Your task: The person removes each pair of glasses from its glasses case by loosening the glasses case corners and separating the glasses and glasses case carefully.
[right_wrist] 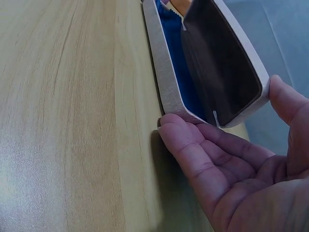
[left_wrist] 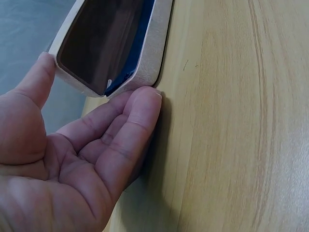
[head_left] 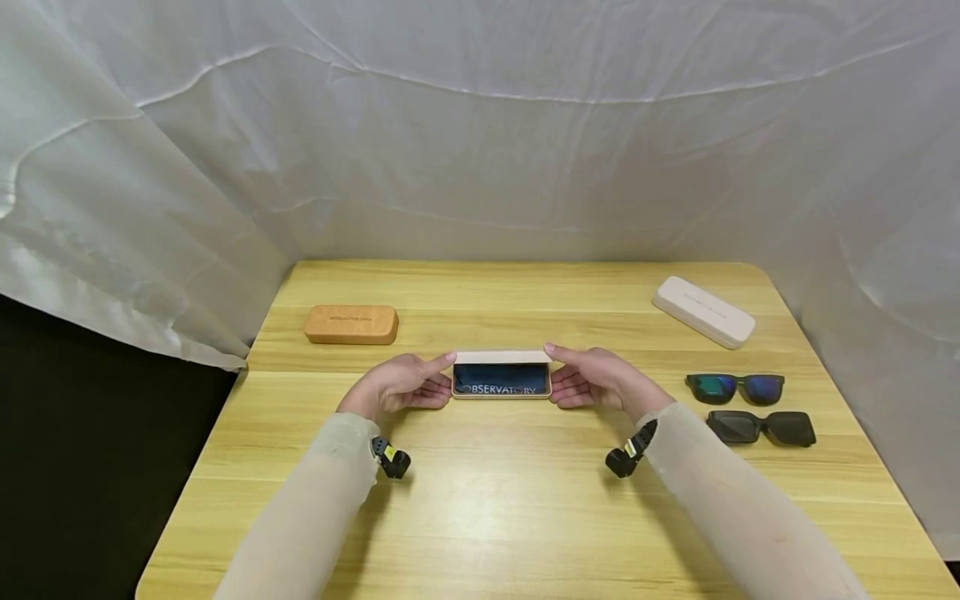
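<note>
Case between both hands

Before you: one surface, three glasses cases, two pairs of sunglasses, one cloth. On you: two wrist cameras.

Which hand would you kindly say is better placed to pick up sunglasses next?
Probably the right hand: both pairs of sunglasses lie on its side, while the left hand touches the left end of the open case.
</note>
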